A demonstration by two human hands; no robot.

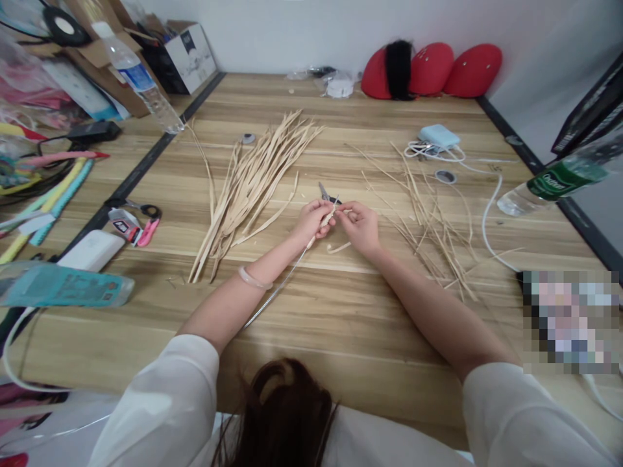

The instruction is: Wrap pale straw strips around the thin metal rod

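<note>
Frame centre: my L hand (314,220) and R hand (361,226) meet, fingers of both pinched shut on one pale strip (329,216). A thin wire (272,295) runs from L hand down-left across the table (341,324). Scissors (325,192) lie just above the hands. Strip bundle (248,188) sits left of centre; loose scraps (433,227) right of centre. Risk, my guess: dry strip could split or slip if pinched too hard; scissor tips sit close to knuckles.
</note>
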